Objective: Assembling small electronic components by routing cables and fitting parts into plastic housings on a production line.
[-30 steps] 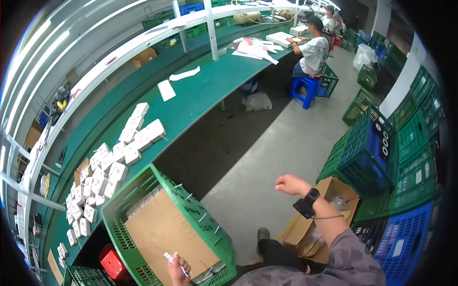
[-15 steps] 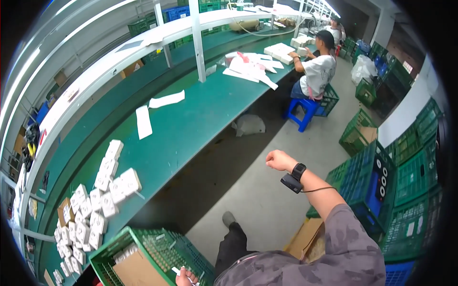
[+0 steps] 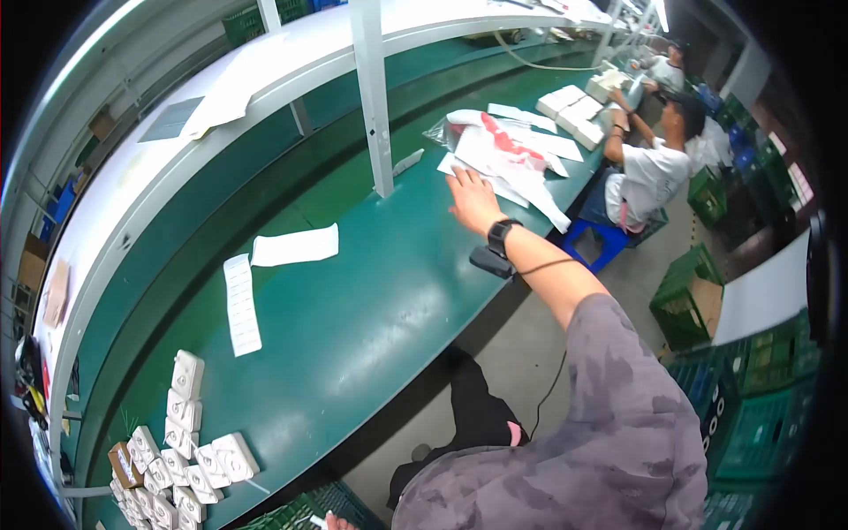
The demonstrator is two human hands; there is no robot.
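Green bench [image 3: 371, 309] bears paper strips [image 3: 296, 246], an upright post [image 3: 371, 106] and piled sheets [image 3: 481, 148].

L hand [image 3: 337, 523], green crate [image 3: 290, 514] cut off at btm.

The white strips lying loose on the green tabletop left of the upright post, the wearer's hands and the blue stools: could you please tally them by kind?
Loose white strips: 2
Left hand and right hand: 2
Blue stool: 1
Total: 5
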